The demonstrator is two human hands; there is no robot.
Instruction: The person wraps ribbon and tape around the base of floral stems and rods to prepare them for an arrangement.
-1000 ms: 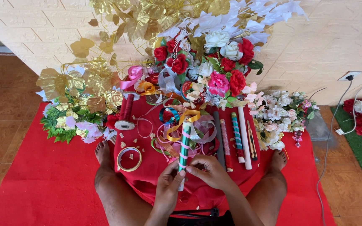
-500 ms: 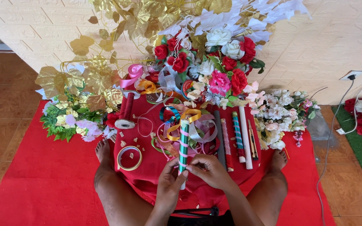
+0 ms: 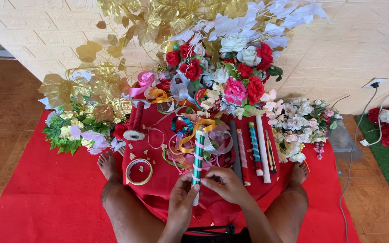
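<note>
Head view, near to far. Both hands low centre over lap, pinching same green-and-white striped tube [image 3: 198, 155]. Left hand [image 3: 182, 202] wrapped round tube's lower end, fingers closed on it. Right hand [image 3: 223, 182] just beside, fingertips pinching tube a little higher up. Tube upright, tilted slightly, top end rising over ribbon tangle. Bare legs spread either side, feet resting on red mat [image 3: 32, 198] on tiled floor. Red cloth [image 3: 158, 180] draped across lap, carrying the bits. Gold tape ring [image 3: 139, 171] lying flat near cloth's left edge. Dark red ribbon spool [image 3: 136, 121] standing further up left edge. Loose ribbon tangle [image 3: 199, 130], orange, teal, pink, at cloth's centre behind tube. Row of wrapped sticks [image 3: 253, 150] laid side by side along cloth's right side: dark, red, green-striped, white. Green-and-lilac bouquet [image 3: 75, 135] beyond mat's left edge, white blossom bunch [image 3: 300, 123] off cloth's right edge. Red, pink, white rose arrangement [image 3: 230, 76] at far end, gold leaves [image 3: 113, 49] above against cream wall. Cable [image 3: 361, 135] trailing from wall socket, far right.
</note>
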